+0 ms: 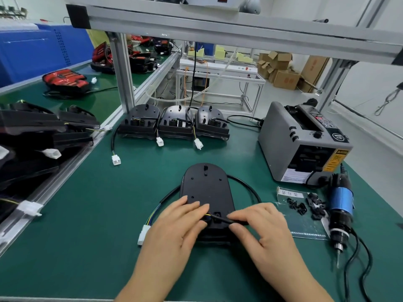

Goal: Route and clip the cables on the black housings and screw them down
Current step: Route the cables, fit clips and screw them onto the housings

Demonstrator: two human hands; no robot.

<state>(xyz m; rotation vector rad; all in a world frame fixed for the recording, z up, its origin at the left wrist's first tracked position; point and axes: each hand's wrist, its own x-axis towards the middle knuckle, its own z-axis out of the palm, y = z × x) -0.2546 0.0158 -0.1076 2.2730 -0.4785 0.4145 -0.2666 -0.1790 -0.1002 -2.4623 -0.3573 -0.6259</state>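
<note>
- While the black housing point(206, 188) lies flat on the green mat point(87, 214) near the front edge, its cable point(219, 218) is being worked into place at the near end.
- The cable is pinched between the thumb and first finger of the right hand point(266, 227), just where it crosses the housing.
- The fingers of the left hand point(174, 227) are laid on the housing beside that spot, with the thumb close to the coloured wires. Whether the cable is also pinched there cannot be told.
- A wide loop of cable is seen curving round the right side of the housing. Another part runs out on the left to a white plug point(144, 235) lying on the mat.
- The step in hand is judged to be the routing: the cable is being bent and pushed down into its slot. No clip or screw can be seen on it yet.
- Next, a clip is likely to be needed. Small black clips point(298, 205) are spread on a plastic bag just right of the right hand, so one hand must be freed while the cable is held down by the other.
- After that, the electric screwdriver point(340, 210), which lies past the clips, would have to be picked up.
- Three more housings point(174, 125) are lined up at the back of the mat, and a grey tape machine point(301, 144) is set to their right.
</note>
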